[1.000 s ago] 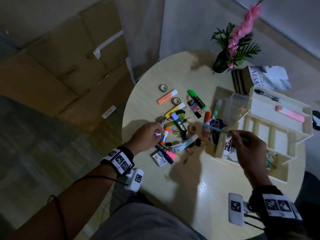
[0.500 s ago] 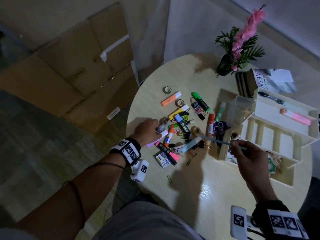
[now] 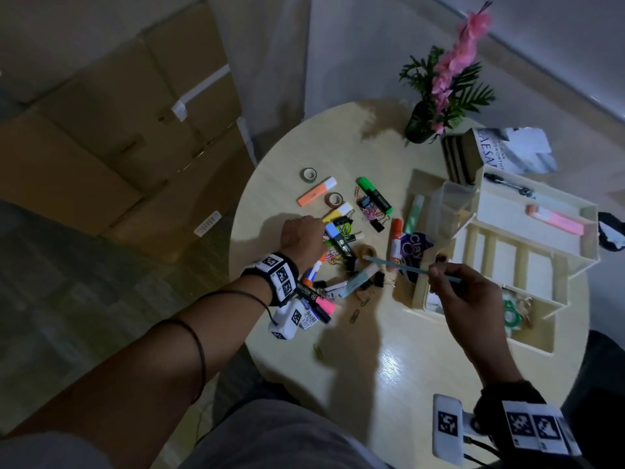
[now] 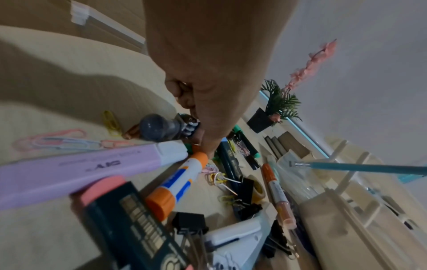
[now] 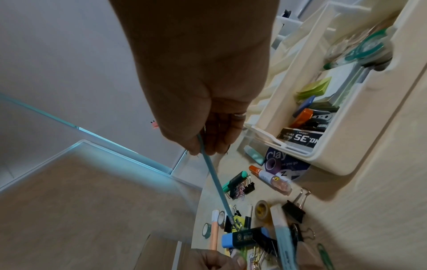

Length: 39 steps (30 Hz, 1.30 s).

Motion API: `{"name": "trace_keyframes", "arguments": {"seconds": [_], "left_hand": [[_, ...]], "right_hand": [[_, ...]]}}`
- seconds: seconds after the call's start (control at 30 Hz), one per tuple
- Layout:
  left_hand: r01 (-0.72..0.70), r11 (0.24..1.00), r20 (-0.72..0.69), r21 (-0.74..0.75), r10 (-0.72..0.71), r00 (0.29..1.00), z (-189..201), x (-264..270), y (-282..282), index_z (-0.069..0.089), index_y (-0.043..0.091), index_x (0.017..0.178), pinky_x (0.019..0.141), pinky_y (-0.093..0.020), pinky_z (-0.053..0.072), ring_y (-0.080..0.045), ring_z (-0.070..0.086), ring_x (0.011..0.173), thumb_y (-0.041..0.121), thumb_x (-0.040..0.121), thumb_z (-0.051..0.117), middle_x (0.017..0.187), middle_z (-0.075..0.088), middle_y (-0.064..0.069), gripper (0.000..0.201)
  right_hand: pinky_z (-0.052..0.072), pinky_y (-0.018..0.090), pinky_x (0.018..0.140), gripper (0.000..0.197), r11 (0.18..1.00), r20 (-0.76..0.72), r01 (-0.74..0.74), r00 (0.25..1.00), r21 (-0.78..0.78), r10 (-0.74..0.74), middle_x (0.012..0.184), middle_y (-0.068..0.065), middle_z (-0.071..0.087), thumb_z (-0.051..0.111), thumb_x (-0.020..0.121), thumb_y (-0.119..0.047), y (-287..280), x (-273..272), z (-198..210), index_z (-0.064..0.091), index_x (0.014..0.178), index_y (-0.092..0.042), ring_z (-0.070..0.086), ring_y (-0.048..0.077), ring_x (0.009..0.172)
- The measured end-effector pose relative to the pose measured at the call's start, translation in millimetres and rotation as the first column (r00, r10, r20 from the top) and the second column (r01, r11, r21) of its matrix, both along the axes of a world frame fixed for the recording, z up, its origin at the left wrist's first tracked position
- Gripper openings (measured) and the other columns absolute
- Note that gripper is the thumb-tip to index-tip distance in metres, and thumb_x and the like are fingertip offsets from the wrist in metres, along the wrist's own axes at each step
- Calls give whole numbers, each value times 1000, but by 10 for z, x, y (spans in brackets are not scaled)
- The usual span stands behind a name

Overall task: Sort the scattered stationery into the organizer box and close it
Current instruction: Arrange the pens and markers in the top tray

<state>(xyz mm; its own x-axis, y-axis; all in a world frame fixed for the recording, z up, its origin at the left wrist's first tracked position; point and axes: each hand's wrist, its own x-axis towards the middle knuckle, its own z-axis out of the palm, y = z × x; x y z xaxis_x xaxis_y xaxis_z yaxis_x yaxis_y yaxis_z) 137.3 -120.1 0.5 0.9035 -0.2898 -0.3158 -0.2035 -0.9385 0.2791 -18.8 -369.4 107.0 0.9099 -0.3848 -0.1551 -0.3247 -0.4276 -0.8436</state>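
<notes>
Highlighters, glue sticks, tape rolls, binder clips and paper clips lie heaped on the round table (image 3: pixel 389 350). My left hand (image 3: pixel 302 231) (image 4: pixel 194 117) reaches knuckles-up into the heap's left side. Its curled fingers and thumb close on a small dark grey round item (image 4: pixel 159 127). A lilac highlighter (image 4: pixel 80 166) and an orange-capped glue stick (image 4: pixel 182 175) lie under the wrist. My right hand (image 3: pixel 439 275) (image 5: pixel 208 148) pinches a thin teal pen (image 3: pixel 406 267) (image 5: pixel 215 182) above the heap. The cream organizer box (image 3: pixel 575 238) (image 5: pixel 346 146) stands open at the right, its trays partly filled.
A potted plant with pink flowers (image 3: pixel 439 96) and stacked books (image 3: pixel 463 160) stand at the table's far side. A clear cup (image 3: pixel 449 208) sits against the box. Cardboard boxes (image 3: pixel 118 130) lie on the floor to the left. The table's edge runs just left of the heap.
My left hand has let go of the lilac highlighter and moved farther into the heap. The right hand has kept the teal pen in about the same place.
</notes>
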Motion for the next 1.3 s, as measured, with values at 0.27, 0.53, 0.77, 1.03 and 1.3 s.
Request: {"name": "trace_keyframes", "arguments": {"seconds": [0.27, 0.53, 0.77, 1.03, 1.3], "left_hand": [[42, 995, -30, 95, -40, 999, 86, -53, -227, 74, 15, 115, 81, -35, 54, -32, 73, 106, 17, 93, 73, 111, 77, -11, 22], [80, 979, -93, 187, -63, 994, 299, -100, -304, 73, 15, 109, 81, -34, 54, -31, 73, 104, 35, 83, 85, 110, 77, -8, 35], [152, 935, -116, 320, -121, 986, 521, -3, -285, 68, 10, 110, 84, -37, 54, -34, 70, 108, 24, 89, 77, 114, 72, -11, 27], [160, 919, 122, 361, -217, 969, 1015, 124, -436, 67, 6, 69, 55, -37, 55, -35, 68, 55, 7, 48, 93, 64, 64, -16, 34], [12, 998, 163, 63, -22, 986, 1771, 360, -1160, 74, 14, 70, 70, -33, 57, -31, 70, 80, 31, 67, 89, 77, 71, -3, 23]], "right_hand": [[56, 17, 75, 11, 992, -5, 92, 996, 88, -92, 90, 6, 79, 73, 97, -23, -197, -154, -63, 77, 96, -13, 75, 20, 85], [54, 11, 69, 10, 981, -4, 134, 991, 138, -134, 83, -2, 79, 73, 97, -27, -428, -308, -81, 78, 92, -21, 72, 6, 76], [56, 13, 68, 9, 972, 115, 210, 968, 104, -222, 93, 8, 77, 68, 101, -15, -1046, -178, 138, 76, 100, -10, 71, 4, 78], [52, 13, 77, 12, 979, 260, 196, 949, -46, -178, 100, 1, 76, 70, 100, -16, -2330, 400, 290, 76, 100, -26, 69, 8, 88], [58, 39, 82, 17, 982, 221, 66, 975, -175, -27, 105, 9, 78, 69, 99, -14, -3113, 968, 23, 78, 106, -26, 72, 23, 86]]}}
